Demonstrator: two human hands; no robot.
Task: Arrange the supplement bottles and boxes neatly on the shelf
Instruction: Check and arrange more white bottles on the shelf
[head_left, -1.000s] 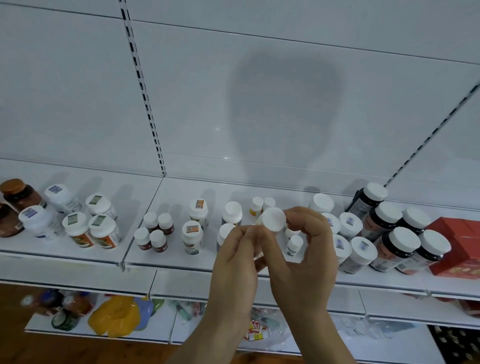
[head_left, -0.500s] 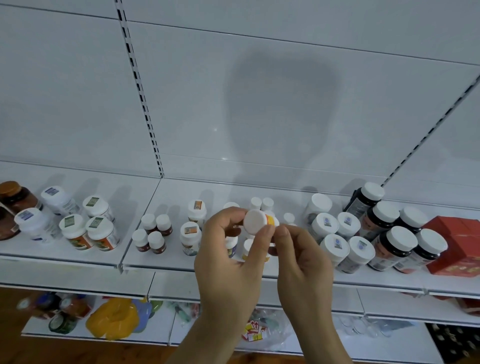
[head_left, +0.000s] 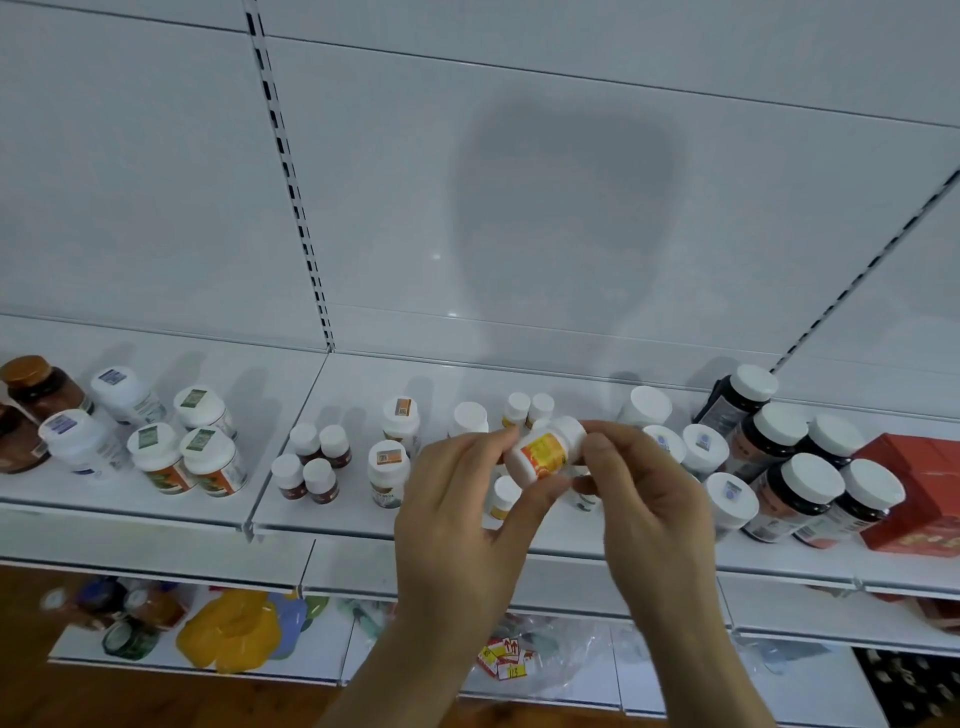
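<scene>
The small white bottle (head_left: 545, 451) with the orange-yellow label is held tilted above the shelf (head_left: 363, 519), its long axis running from lower left to upper right, cap toward the right hand (head_left: 644, 499). The left hand (head_left: 462, 514) pinches its base end and the right hand pinches its cap end. Both are equally near. The label's print is too small to read.

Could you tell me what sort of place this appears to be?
Probably a shop or pharmacy aisle: white slotted retail shelving, rows of supplement bottles beside red boxes, and price tags on the lower shelf.
</scene>
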